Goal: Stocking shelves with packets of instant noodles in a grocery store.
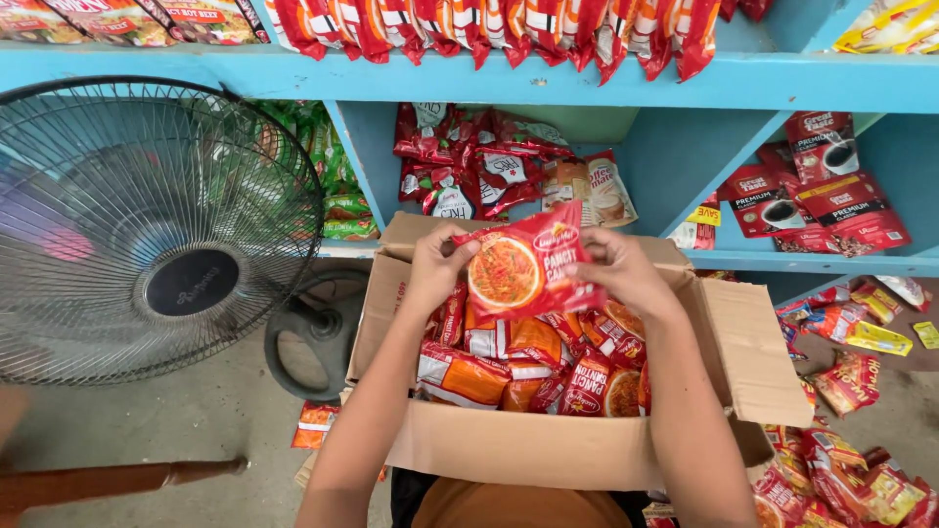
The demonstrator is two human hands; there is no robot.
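Both hands, left hand (435,269) and right hand (618,269), pinch 1 red noodle packet (523,274) by its edges above an open cardboard box (548,445). The packet hides fingertips and some packets inside; a fan (147,230) stands left.

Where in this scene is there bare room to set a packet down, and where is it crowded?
Bare floor lies between the fan, the box and the wooden leg. Crowded: the box interior, the floor right of it strewn with sachets, and the shelves. Both hands hold one packet.
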